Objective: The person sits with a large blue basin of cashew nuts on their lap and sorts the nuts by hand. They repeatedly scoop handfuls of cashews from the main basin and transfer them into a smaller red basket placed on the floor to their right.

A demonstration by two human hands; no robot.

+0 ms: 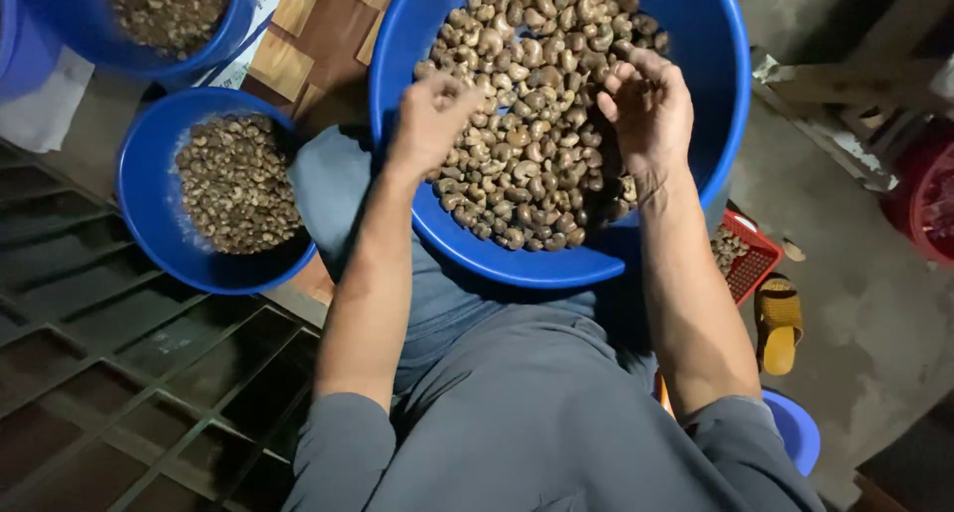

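Cashew nuts [532,124] in their shells fill the big blue basin [720,124] that rests tilted on the person's lap, its low rim toward the body and its far rim raised. The nuts lie heaped from the middle of the basin down to the near wall. Both hands are in among them. The left hand [432,119] hovers over the left part of the heap with its fingers curled loosely downward; I cannot tell whether it has a nut pinched under them. The right hand [651,109] is half open, palm turned inward, fingertips touching nuts at the far right of the heap, and nothing is clearly gripped there.

The step in hand looks like picking through the nuts. To do it well, I judge the hands should work a thin layer at a time, raking nuts down the slope so that each one shows. The basin should stay steady on the knees, since a sharper tilt could spill nuts over the near rim.

A smaller blue basin [149,214] with a shallower layer of nuts stands to the left, just beside the knee, and another blue basin [214,45] sits farther left. A red basket [750,263] lies near on the right, by a yellow sandal [778,323].
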